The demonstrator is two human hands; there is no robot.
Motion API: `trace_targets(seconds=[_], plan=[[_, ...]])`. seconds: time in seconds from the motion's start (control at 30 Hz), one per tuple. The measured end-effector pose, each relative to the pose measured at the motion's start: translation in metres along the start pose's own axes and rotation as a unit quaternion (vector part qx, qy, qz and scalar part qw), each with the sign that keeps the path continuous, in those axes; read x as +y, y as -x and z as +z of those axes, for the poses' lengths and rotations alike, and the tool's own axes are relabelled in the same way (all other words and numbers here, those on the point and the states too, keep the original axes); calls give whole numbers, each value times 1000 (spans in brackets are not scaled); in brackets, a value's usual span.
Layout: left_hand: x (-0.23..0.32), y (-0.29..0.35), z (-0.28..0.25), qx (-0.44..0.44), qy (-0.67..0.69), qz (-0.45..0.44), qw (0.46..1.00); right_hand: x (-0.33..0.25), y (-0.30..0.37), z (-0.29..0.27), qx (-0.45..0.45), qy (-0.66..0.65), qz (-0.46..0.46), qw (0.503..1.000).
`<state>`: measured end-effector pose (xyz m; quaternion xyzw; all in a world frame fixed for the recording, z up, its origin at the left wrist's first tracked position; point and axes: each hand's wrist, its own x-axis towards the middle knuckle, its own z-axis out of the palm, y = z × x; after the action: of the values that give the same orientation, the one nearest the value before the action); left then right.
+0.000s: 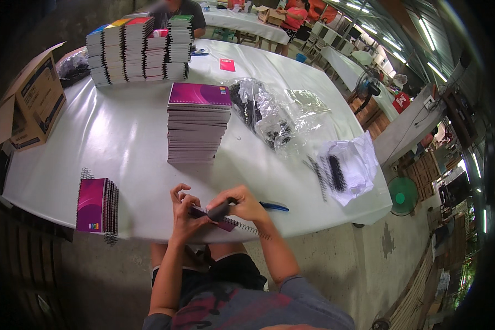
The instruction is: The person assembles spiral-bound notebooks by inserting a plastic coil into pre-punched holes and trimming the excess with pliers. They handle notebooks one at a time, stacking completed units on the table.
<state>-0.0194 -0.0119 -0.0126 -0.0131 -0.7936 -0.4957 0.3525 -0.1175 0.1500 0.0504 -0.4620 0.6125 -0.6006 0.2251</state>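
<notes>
At the table's near edge, my left hand (181, 213) is closed on a small purple notebook (225, 225), held tilted. My right hand (245, 206) is closed at the notebook's edge beside a dark, rounded thing (220, 210) whose kind I cannot make out. A wire spiral coil (248, 227) runs along that edge and its free end trails out under my right wrist. Just right of that hand lies a tool with blue handles (275, 207). Straight ahead stands a tall stack of purple notebooks (198, 132).
Purple notebooks with protruding coils (92, 206) lie at left. Loose black coils (336, 173) rest on white paper (360, 165) at right. Clear plastic bags (269, 118), a red booklet (227, 65), coloured notebook stacks (135, 52) and a cardboard box (36, 102) lie farther out. A person (190, 14) sits opposite.
</notes>
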Motion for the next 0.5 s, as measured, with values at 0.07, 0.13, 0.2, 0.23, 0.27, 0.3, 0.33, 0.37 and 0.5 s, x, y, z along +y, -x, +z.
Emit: trace_targets(seconds=[0.07, 0.13, 0.2, 0.23, 0.27, 0.3, 0.33, 0.37, 0.5], plan=[[2, 0, -1, -5, -6, 12, 1000, -6, -1, 1, -11, 52, 52, 997], [14, -3, -2, -9, 18, 1, 1000, -3, -2, 0, -4, 113, 131, 985], [12, -2, -1, -2, 28, -16, 999, 2, -7, -5, 21, 188, 232, 954], [10, -2, 0, 1, 33, -24, 999, 1, -5, -5, 19, 118, 171, 978], [8, -1, 1, 5, 31, -22, 999, 1, 0, -4, 14, 47, 109, 993], [7, -1, 2, 9, 29, -20, 999, 0, 2, -3, 10, -25, 46, 999], [6, -1, 3, 13, 27, -17, 999, 0, 0, -3, 2, 22, 69, 997], [8, -1, 1, 7, 26, -15, 1000, 1, -2, -1, -2, 64, 93, 994], [6, 1, -1, -5, 46, -34, 998, 2, -10, 2, 4, 114, 171, 979]])
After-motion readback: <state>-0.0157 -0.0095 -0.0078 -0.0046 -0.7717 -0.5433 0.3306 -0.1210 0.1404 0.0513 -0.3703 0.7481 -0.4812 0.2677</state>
